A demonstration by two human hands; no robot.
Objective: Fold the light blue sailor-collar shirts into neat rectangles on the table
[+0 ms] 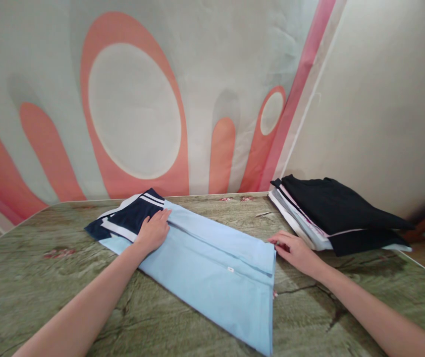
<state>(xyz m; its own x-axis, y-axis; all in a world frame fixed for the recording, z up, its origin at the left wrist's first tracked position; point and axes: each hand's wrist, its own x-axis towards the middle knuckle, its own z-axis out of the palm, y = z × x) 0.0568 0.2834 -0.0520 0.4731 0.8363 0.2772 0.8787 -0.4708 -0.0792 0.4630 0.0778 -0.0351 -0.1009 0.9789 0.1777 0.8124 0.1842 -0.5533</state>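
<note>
A light blue shirt (pixel 205 277) lies partly folded on the table, its long side slanting down to the right. Its navy end with white stripes (pixel 127 216), perhaps a collar or sleeve, points to the upper left. My left hand (pixel 153 229) rests flat on the cloth where navy meets light blue, fingers stretched out. At the upper right corner of the hem, my right hand (pixel 290 250) has its thumb and fingers pinched on the shirt's edge. A small white tag shows near the middle of the shirt.
A stack of folded clothes (pixel 339 208), black on top with white and grey layers below, sits at the right edge of the wood-patterned table (pixel 67 277). Behind stands a wall covering (pixel 201 59) with coral shapes; a plain wall is at the right.
</note>
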